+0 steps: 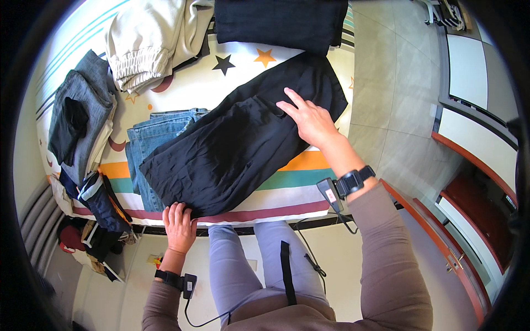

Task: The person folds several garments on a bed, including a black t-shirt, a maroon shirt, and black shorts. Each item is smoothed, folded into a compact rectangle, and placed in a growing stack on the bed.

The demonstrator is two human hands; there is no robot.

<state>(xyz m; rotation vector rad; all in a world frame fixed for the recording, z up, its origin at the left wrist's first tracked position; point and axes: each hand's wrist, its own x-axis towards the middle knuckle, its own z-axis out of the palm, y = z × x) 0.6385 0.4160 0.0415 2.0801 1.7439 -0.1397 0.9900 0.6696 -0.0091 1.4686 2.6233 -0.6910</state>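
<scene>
A black garment (223,149), probably trousers, lies folded lengthwise and slanted across a patterned bed sheet (298,182). My left hand (180,227) grips its near lower-left edge, fingers together, the thumb partly hidden at the border. My right hand (310,120) rests flat on the upper right part of the cloth, fingers spread and holding nothing. Folded blue jeans (159,128) lie partly under the garment on its left. Just beyond its far end is a folded dark cloth piece (281,22).
Cream trousers (140,45) with a gathered waistband lie at the far left. Grey clothing (93,91) with a small black item (72,128) on top is piled along the left side. Below hangs dark blue clothing (103,202). A wooden door edge (439,240) stands at right.
</scene>
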